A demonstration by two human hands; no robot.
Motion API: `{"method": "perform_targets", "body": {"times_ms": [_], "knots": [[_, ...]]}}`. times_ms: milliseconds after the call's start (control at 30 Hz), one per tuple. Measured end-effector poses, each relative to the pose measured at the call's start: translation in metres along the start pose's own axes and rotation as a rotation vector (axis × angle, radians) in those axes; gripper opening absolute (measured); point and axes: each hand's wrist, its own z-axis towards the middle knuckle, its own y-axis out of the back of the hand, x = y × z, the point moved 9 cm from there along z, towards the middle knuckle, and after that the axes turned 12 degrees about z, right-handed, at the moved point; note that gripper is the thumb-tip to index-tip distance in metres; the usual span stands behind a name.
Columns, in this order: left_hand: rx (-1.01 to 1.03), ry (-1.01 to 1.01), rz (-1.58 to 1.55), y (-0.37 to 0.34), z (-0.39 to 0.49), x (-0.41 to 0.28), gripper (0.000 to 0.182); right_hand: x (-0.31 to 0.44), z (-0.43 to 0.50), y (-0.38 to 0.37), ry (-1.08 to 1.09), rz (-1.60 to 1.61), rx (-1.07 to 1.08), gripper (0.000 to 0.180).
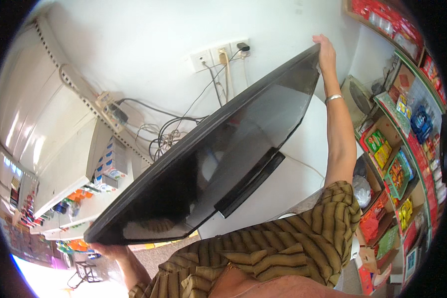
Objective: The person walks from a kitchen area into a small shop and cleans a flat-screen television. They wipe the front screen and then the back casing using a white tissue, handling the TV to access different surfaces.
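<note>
A large black flat-screen television or monitor (pixel 208 156) is tilted diagonally across the view, its glossy face reflecting the room. My right hand (pixel 325 52) grips its upper right corner, with the fingertips over the edge and a silver bangle at the wrist. At the lower left corner, my left hand (pixel 110 250) is closed on the frame from below, partly hidden by it. A narrow black bar (pixel 249 182) lies along the middle of the screen's lower edge. Beneath and behind the screen is a white tabletop (pixel 301 164).
Wall sockets (pixel 219 56) hold several plugs. Tangled cables (pixel 167 139) hang behind the screen near a power strip (pixel 111 111). White shelving (pixel 67 167) with boxed goods stands left; shelves of packaged snacks (pixel 398 175) line the right. A small dark stool (pixel 85 273) stands at lower left.
</note>
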Motion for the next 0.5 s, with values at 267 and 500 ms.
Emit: {"method": "perform_targets", "body": {"times_ms": [267,500], "knots": [[0.189,0.088,-0.185,-0.078,-0.003,-0.009,0.073,0.184,-0.036,-0.056,0.165,0.042,0.162,0.068],[0.486,0.035,-0.111,-0.11,0.003,-0.021,0.071,0.39,-0.089,-0.112,0.292,0.094,0.21,0.079]]}}
